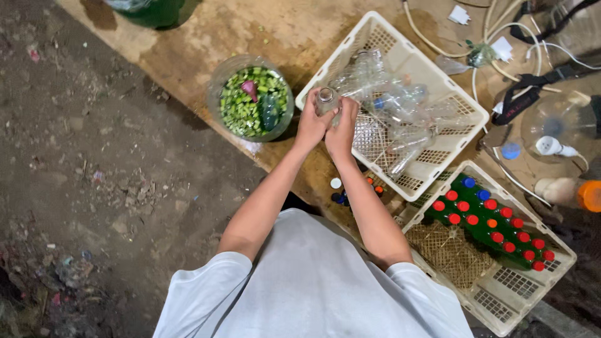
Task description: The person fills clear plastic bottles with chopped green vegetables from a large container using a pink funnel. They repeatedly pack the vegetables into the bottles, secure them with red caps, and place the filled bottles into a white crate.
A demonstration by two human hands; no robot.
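Both my hands hold one clear empty plastic bottle point(326, 99) with an open mouth, upright over the near corner of a white plastic basket point(466, 112). My left hand point(310, 123) wraps its left side and my right hand point(342, 128) grips its right side. The basket holds several clear empty bottles point(400, 119) lying loose.
A clear tub of chopped green pieces point(253, 100) stands left of my hands. A second white basket point(501, 294) at lower right holds several green-filled bottles with red and blue caps point(494, 225). Loose caps point(338, 188) lie on the board. Cables and a fan point(551, 134) are at right.
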